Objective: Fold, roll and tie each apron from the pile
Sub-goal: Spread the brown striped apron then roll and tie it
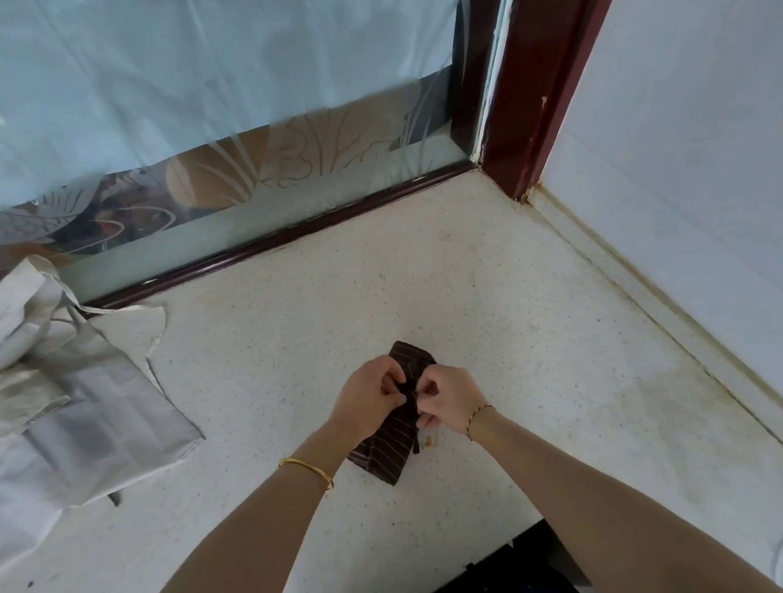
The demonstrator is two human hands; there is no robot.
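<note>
- Apron pile (68,395), pale cloth with loose straps, lies crumpled at the left of the speckled tabletop (493,291), against the patterned glass panel (235,123).
- Left hand (368,404), a gold bangle (308,470) on its forearm, curls its fingers and pinches a tie at the roll's middle.
- Rolled apron (384,451), dark brown with thin stripes, lies near the tabletop's centre under both hands.
- Right hand (452,404), with a thin bracelet (477,416), likewise pinches the tie, fingers curled.
</note>
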